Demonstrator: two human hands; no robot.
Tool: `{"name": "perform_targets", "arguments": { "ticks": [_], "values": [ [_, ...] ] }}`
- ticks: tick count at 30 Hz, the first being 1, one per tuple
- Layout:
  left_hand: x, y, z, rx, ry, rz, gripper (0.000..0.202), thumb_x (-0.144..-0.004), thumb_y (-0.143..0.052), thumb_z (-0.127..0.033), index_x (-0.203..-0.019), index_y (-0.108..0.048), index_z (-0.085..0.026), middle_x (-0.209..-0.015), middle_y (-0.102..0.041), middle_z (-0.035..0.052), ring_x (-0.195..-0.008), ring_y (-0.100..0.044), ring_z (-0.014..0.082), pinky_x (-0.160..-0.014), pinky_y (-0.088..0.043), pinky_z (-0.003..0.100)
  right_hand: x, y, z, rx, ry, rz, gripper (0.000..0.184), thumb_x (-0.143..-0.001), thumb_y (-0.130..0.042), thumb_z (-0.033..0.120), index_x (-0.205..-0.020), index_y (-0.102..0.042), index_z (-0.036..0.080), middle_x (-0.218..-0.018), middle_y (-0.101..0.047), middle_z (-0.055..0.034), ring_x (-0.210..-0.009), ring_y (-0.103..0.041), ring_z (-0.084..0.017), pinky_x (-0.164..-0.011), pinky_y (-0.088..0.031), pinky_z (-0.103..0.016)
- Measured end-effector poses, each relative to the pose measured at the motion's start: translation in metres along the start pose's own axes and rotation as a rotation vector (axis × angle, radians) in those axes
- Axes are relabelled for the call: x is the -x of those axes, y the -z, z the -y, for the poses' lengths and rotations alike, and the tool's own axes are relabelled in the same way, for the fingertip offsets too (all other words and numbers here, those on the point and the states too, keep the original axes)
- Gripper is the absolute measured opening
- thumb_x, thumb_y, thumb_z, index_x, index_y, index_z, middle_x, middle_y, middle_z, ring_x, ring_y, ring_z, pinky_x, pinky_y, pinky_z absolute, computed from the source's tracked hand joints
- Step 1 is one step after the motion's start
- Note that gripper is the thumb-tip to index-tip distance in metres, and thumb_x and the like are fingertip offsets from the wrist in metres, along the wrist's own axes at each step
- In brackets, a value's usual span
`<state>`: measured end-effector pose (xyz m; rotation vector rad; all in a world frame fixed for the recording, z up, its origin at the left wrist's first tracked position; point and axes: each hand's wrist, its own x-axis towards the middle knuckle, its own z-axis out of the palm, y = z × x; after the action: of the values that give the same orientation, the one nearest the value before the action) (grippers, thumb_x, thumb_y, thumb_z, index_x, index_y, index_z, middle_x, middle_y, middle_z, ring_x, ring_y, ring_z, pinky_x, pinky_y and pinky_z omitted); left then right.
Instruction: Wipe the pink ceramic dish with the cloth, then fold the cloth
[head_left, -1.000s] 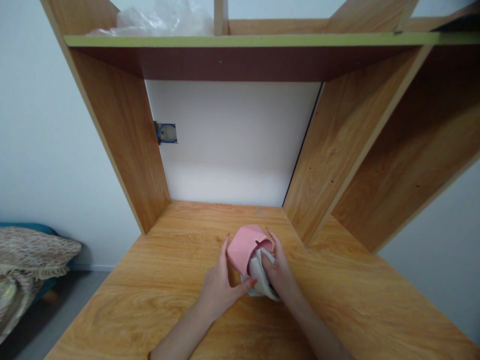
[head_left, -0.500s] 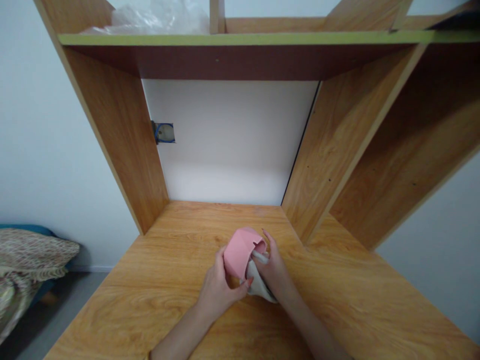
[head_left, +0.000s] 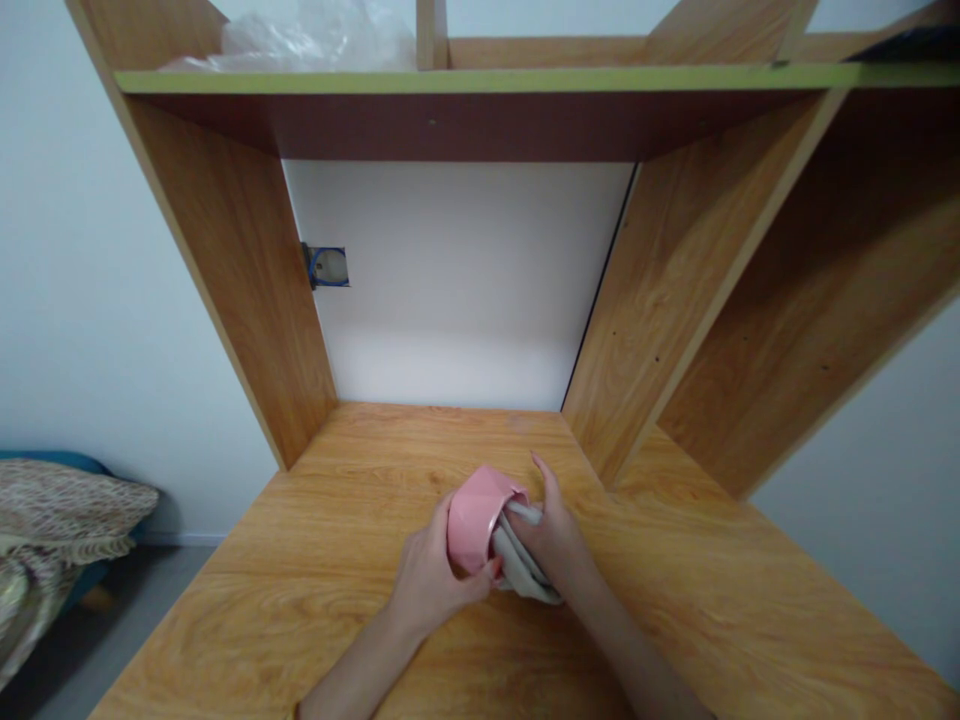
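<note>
A pink bowl (head_left: 474, 512) is tipped on its side above the wooden desk (head_left: 315, 590), its mouth turned to the right. My left hand (head_left: 431, 578) wraps round its outer wall from the left, thumb under the rim. My right hand (head_left: 553, 540) presses a bunched pale grey cloth (head_left: 519, 562) into the bowl's mouth, fingers closed on the cloth and one finger raised. Both hands are near the middle of the desk.
The desk has a wooden hutch: upright side panels (head_left: 247, 290) left and right, a green-edged shelf (head_left: 480, 78) overhead carrying crumpled clear plastic (head_left: 315, 35). An open wall box with blue wire (head_left: 327, 266) sits on the white back wall. A bed with patterned blanket (head_left: 60, 510) lies at the left.
My left hand has closed round the bowl and turned it, so its outer wall now faces me more. My right hand with the cloth has shifted slightly inside the mouth.
</note>
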<state>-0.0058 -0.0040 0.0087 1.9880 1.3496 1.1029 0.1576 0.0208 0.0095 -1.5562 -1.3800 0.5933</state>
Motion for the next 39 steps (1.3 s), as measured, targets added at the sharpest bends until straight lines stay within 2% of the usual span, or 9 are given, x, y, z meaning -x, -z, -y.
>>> {"name": "perform_targets", "arguments": {
  "ticks": [7, 12, 16, 19, 24, 27, 31, 34, 39],
  "values": [
    [-0.001, 0.006, 0.000, -0.068, -0.018, -0.028, 0.071, -0.063, -0.061, -0.044, -0.123, -0.037, -0.013, -0.095, -0.063, 0.0092, -0.082, -0.061, 0.0247, -0.072, -0.047, 0.034, 0.001, -0.002, 0.000, 0.052, 0.031, 0.054, 0.075, -0.064, -0.056, 0.027, -0.132, -0.025, 0.017, -0.054, -0.053, 0.0047, -0.044, -0.052, -0.016, -0.042, -0.039, -0.025],
    [-0.002, 0.007, 0.003, -0.086, -0.033, 0.005, 0.068, -0.063, -0.058, -0.045, -0.120, -0.040, -0.014, -0.091, -0.065, 0.0084, -0.079, -0.061, 0.0252, -0.070, -0.047, 0.035, 0.004, -0.003, -0.006, -0.084, 0.061, 0.220, 0.069, -0.070, -0.048, 0.021, -0.132, -0.019, 0.019, -0.066, -0.059, 0.0023, -0.059, -0.058, -0.016, -0.055, -0.045, -0.026],
    [-0.003, 0.007, 0.005, -0.054, -0.008, 0.002, 0.068, -0.064, -0.058, -0.047, -0.121, -0.040, -0.014, -0.094, -0.064, 0.0091, -0.082, -0.060, 0.0253, -0.073, -0.047, 0.034, 0.004, -0.004, -0.010, -0.173, 0.082, 0.253, 0.066, -0.071, -0.045, 0.015, -0.132, -0.020, 0.020, -0.073, -0.060, 0.0007, -0.066, -0.059, -0.015, -0.064, -0.046, -0.027],
    [-0.004, 0.007, 0.007, -0.044, 0.000, -0.001, 0.073, -0.066, -0.056, -0.048, -0.126, -0.035, -0.012, -0.100, -0.062, 0.0125, -0.088, -0.059, 0.0269, -0.077, -0.046, 0.036, 0.004, -0.004, -0.009, -0.234, 0.076, 0.231, 0.065, -0.071, -0.046, 0.015, -0.132, -0.022, 0.020, -0.077, -0.060, -0.0002, -0.069, -0.058, -0.015, -0.067, -0.046, -0.029],
    [-0.005, 0.007, 0.006, 0.048, -0.008, -0.018, 0.072, -0.073, -0.053, -0.046, -0.132, -0.024, -0.015, -0.118, -0.051, 0.0135, -0.102, -0.052, 0.0257, -0.085, -0.041, 0.036, 0.004, -0.004, -0.003, -0.246, 0.070, 0.079, 0.061, -0.071, -0.047, 0.018, -0.128, -0.028, 0.020, -0.103, -0.056, -0.0045, -0.089, -0.055, -0.017, -0.083, -0.041, -0.033],
    [-0.006, 0.005, 0.004, 0.119, 0.002, -0.014, 0.080, -0.071, -0.057, -0.045, -0.133, -0.016, -0.016, -0.125, -0.044, 0.0141, -0.107, -0.049, 0.0261, -0.085, -0.041, 0.037, 0.003, -0.003, 0.000, -0.291, 0.031, 0.056, 0.059, -0.073, -0.045, 0.021, -0.129, -0.025, 0.019, -0.106, -0.054, -0.0065, -0.088, -0.055, -0.017, -0.083, -0.042, -0.034],
    [-0.004, -0.001, 0.002, 0.140, 0.030, 0.057, 0.085, -0.065, -0.064, -0.044, -0.131, -0.017, -0.016, -0.120, -0.048, 0.0141, -0.106, -0.049, 0.0270, -0.084, -0.041, 0.038, 0.004, -0.003, 0.002, -0.401, 0.034, 0.043, 0.061, -0.074, -0.045, 0.025, -0.130, -0.021, 0.017, -0.105, -0.055, -0.0078, -0.087, -0.056, -0.018, -0.078, -0.045, -0.033],
    [-0.002, -0.004, 0.002, 0.172, 0.039, 0.101, 0.074, -0.069, -0.061, -0.043, -0.125, -0.023, -0.015, -0.112, -0.054, 0.0132, -0.099, -0.053, 0.0247, -0.080, -0.043, 0.036, 0.004, -0.006, -0.001, -0.412, 0.038, 0.050, 0.061, -0.073, -0.046, 0.026, -0.129, -0.024, 0.017, -0.103, -0.057, -0.0068, -0.087, -0.057, -0.018, -0.077, -0.046, -0.031],
    [-0.001, -0.007, 0.004, 0.184, 0.028, 0.032, 0.063, -0.069, -0.060, -0.041, -0.117, -0.029, -0.014, -0.102, -0.058, 0.0103, -0.090, -0.056, 0.0213, -0.073, -0.046, 0.032, 0.003, -0.011, -0.007, -0.306, 0.022, 0.025, 0.062, -0.069, -0.051, 0.024, -0.127, -0.030, 0.017, -0.089, -0.060, -0.0040, -0.080, -0.058, -0.018, -0.072, -0.047, -0.028]
  ]
}}
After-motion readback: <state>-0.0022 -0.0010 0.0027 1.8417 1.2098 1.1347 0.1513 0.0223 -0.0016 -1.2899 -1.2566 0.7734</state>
